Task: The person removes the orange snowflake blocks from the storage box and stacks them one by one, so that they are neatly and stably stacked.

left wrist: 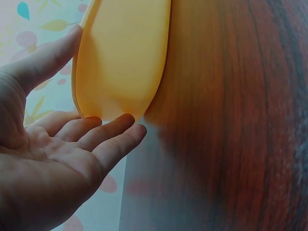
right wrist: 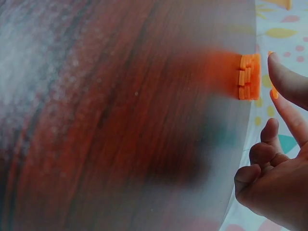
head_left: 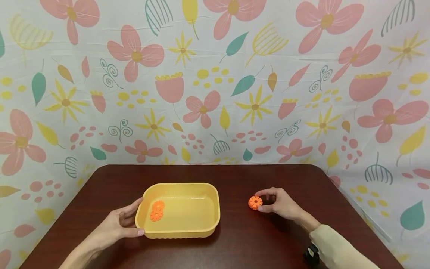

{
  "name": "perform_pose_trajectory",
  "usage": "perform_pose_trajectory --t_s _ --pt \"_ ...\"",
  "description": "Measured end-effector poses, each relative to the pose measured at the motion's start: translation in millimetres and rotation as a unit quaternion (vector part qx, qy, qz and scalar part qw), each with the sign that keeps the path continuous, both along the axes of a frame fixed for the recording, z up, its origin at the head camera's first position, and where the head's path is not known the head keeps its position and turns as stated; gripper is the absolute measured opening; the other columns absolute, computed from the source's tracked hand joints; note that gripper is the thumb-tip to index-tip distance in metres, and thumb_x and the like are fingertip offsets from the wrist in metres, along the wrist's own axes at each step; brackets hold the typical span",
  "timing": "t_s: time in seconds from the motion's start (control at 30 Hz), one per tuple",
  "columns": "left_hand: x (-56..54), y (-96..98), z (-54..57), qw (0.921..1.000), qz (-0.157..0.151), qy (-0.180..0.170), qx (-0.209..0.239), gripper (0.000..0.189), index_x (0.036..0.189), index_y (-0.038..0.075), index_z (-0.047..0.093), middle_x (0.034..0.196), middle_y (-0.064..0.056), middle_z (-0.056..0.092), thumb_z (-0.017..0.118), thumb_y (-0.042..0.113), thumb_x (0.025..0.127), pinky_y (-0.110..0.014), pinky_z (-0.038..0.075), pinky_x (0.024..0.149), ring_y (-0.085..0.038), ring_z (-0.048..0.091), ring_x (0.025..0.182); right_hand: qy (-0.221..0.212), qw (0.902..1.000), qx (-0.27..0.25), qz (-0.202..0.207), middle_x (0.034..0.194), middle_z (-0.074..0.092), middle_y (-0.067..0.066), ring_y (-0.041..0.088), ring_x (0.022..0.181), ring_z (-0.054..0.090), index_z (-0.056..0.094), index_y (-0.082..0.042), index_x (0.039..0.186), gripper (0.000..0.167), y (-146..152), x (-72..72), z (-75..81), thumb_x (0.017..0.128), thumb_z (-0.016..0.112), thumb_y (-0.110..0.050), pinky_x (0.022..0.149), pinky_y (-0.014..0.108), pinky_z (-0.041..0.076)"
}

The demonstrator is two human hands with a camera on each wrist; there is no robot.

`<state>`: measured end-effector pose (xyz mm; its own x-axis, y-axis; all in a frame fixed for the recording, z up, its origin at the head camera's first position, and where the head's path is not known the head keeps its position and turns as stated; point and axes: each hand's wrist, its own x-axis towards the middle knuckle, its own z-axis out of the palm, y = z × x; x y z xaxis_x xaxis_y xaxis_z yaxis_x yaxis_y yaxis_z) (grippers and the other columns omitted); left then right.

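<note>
A shallow yellow plastic basin [head_left: 188, 209] stands on the table's left half. My left hand [head_left: 115, 226] holds its left end, thumb at the front corner and fingers along the side; the left wrist view shows fingertips against the basin wall [left wrist: 120, 62]. Two orange notched discs [head_left: 156, 214] lie overlapping inside at the left. To the right of the basin, my right hand [head_left: 283, 203] pinches an orange notched disc [head_left: 256, 201] between thumb and forefinger. Right below it, in the right wrist view, a short stack of like discs [right wrist: 249, 77] sits on the table.
The dark reddish-brown table [head_left: 235, 246] has a glossy top with rounded back corners. Behind it hangs a white cloth [head_left: 208, 74] with flower and leaf prints. A black device [head_left: 311, 254] is strapped at the right wrist, by a pale sleeve [head_left: 339, 246].
</note>
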<state>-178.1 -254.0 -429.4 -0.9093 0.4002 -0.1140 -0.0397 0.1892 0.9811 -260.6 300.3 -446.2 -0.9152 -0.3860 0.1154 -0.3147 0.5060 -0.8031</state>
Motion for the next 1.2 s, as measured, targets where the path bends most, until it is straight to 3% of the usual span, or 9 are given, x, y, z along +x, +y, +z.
perform_pose_trajectory --t_s 1.2 --pt "-0.6 -0.1 0.5 0.9999 -0.004 0.011 0.006 0.098 0.168 0.001 0.016 0.170 -0.027 0.014 0.080 0.007 0.094 -0.035 0.056 0.097 -0.050 0.037 0.147 -0.002 0.9995 0.031 -0.006 0.091 0.057 0.011 0.027 0.084 0.048 0.076 -0.003 0.123 0.042 0.0 -6.7 -5.4 0.085 0.090 -0.012 0.067 0.030 0.038"
